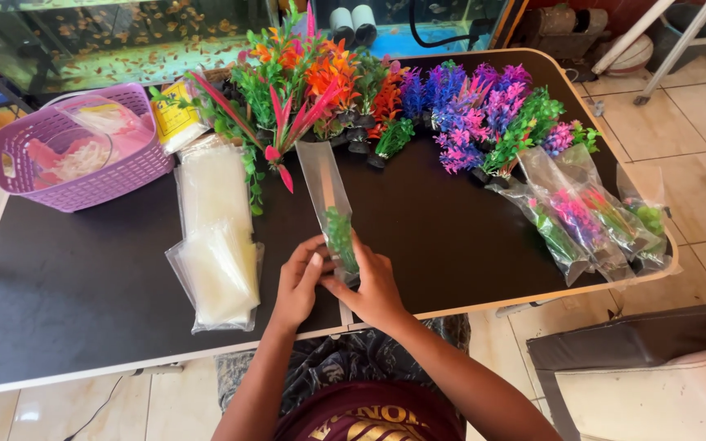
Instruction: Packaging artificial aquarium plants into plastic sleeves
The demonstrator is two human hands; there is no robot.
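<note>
Both hands — left hand (300,278), right hand (373,286) — are closed on a clear plastic sleeve (326,192) with a green plastic plant (341,237) inside; judged light, crinkly, slippery — best pinched at the bottom edge.

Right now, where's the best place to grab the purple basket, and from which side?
Take the purple basket by the slotted handle hole in its left end wall, coming from the table's left edge. The rim there is bare and faces outward; plastic bags fill the inside.
</note>
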